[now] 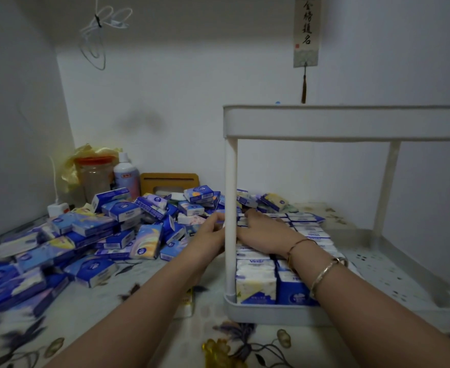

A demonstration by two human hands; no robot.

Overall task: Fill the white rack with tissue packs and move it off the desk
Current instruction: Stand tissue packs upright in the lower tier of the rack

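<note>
White rack [347, 122] (lower tier half-filled) — both hands [265, 231] on tissue packs [255, 280].

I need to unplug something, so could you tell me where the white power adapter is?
The white power adapter sits at the desk's far left by the wall, just left of the lidded jar, behind the loose tissue packs.

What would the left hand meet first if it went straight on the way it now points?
Probably the white rack's front post: the left hand points up and right, its fingertips already at the post. Depth is unclear, so it may pass beside it into the loose tissue packs.
</note>
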